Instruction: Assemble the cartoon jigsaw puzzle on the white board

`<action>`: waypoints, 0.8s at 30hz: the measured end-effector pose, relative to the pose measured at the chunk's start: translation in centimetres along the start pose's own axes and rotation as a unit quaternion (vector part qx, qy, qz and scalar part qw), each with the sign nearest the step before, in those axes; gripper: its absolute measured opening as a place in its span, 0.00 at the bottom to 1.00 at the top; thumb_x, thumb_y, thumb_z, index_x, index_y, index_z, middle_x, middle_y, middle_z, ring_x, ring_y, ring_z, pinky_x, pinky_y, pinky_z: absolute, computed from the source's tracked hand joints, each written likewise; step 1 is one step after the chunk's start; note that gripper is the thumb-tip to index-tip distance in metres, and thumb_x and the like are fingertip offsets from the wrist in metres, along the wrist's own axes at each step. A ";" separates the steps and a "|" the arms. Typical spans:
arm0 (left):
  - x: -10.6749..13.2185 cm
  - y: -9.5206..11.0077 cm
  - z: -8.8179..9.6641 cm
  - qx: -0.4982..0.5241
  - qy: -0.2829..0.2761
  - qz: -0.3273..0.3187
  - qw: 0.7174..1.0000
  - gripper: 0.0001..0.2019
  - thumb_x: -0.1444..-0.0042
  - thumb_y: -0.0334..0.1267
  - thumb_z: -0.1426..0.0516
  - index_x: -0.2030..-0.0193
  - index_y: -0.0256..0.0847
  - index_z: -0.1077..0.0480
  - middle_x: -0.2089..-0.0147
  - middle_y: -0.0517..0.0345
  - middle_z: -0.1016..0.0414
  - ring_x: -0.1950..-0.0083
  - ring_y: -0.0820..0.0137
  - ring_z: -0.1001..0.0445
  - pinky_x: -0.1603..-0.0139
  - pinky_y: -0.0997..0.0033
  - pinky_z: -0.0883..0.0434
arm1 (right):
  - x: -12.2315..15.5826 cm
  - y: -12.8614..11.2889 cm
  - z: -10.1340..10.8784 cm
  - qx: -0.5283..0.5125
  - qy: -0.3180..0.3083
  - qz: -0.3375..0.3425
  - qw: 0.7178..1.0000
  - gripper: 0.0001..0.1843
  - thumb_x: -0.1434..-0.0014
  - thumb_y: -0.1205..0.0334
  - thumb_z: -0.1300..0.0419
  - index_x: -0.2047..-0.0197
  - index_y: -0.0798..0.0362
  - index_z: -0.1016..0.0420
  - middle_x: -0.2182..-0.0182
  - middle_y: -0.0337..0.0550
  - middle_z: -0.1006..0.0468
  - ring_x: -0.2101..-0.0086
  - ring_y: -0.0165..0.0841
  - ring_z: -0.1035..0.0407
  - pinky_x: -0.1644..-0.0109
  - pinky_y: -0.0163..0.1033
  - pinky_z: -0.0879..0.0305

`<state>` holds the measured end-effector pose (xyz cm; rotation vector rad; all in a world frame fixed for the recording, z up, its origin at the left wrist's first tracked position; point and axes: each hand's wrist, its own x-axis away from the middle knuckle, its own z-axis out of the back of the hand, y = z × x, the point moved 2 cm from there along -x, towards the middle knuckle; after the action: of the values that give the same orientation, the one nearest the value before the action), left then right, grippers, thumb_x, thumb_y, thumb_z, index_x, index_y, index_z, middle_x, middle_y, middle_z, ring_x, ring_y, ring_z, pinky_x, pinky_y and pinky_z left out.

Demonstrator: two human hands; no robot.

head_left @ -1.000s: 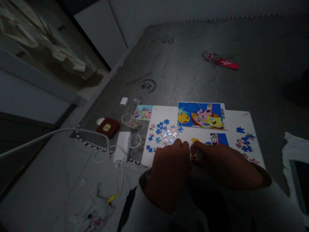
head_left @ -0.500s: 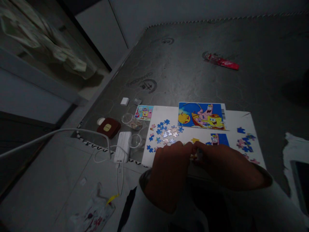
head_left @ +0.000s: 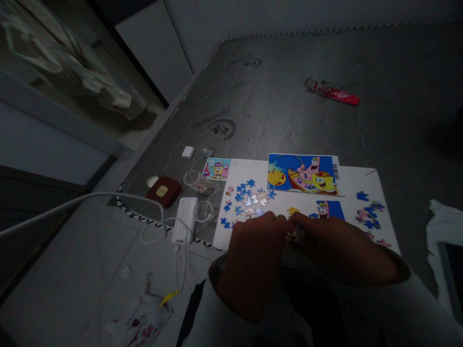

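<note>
My left hand (head_left: 257, 258) and my right hand (head_left: 331, 246) meet over the near edge of a white board (head_left: 224, 236). Both are closed, fingertips together around small jigsaw pieces (head_left: 291, 236) that show only in part, pale with a little yellow and red. On the board, left of my hands, lie several loose blue and grey pieces (head_left: 249, 196). A yellow piece (head_left: 293, 210) is just beyond my fingertips. Behind my right hand is a joined blue section (head_left: 332, 209) with a pink figure. More loose pieces (head_left: 371, 216) are at the right. A cartoon picture card (head_left: 304, 174) lies at the board's far side.
Left of the board are a small picture card (head_left: 217, 168), a clear plastic cup (head_left: 198, 182), a brown case (head_left: 164, 191) and a white power bank (head_left: 184, 220) with cables. A red packet (head_left: 333, 92) lies farther back. A plastic bag (head_left: 144, 318) is on the floor.
The view has shifted very slightly. My hands stay together in nearly the same place, with only a small movement of the fingers around the pieces.
</note>
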<state>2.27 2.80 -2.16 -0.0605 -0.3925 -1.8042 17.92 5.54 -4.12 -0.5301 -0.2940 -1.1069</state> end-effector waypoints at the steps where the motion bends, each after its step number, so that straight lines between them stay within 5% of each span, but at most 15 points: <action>1: 0.1 0.0 -0.1 -0.002 -0.009 0.003 1.000 0.05 0.35 0.34 0.45 0.61 0.45 0.28 0.63 0.60 0.22 0.65 0.61 0.21 0.69 0.66 0.33 | 0.0 0.0 0.1 0.000 -0.006 -0.003 1.000 0.15 0.38 0.60 0.45 0.49 0.44 0.28 0.66 0.44 0.16 0.69 0.39 0.23 0.74 0.37 0.45; 13: 1.2 0.1 0.3 -0.001 -0.056 -0.004 0.998 0.10 0.38 0.30 0.48 0.62 0.45 0.27 0.69 0.57 0.22 0.68 0.61 0.20 0.70 0.65 0.29 | 0.3 0.0 0.5 -0.007 -0.065 -0.042 0.997 0.06 0.36 0.57 0.46 0.57 0.45 0.29 0.67 0.44 0.18 0.68 0.41 0.24 0.72 0.39 0.43; 24: 0.8 0.3 1.0 -0.002 -0.074 0.006 0.997 0.10 0.37 0.29 0.48 0.59 0.45 0.26 0.64 0.56 0.20 0.64 0.59 0.19 0.65 0.61 0.26 | 0.1 -0.2 0.8 0.006 -0.041 -0.039 0.998 0.06 0.37 0.55 0.44 0.59 0.45 0.29 0.68 0.44 0.18 0.69 0.41 0.24 0.73 0.39 0.43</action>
<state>2.16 2.27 -0.94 -0.1993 -0.4929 -1.7934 17.87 5.81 -3.34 -0.5578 -0.3964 -1.1596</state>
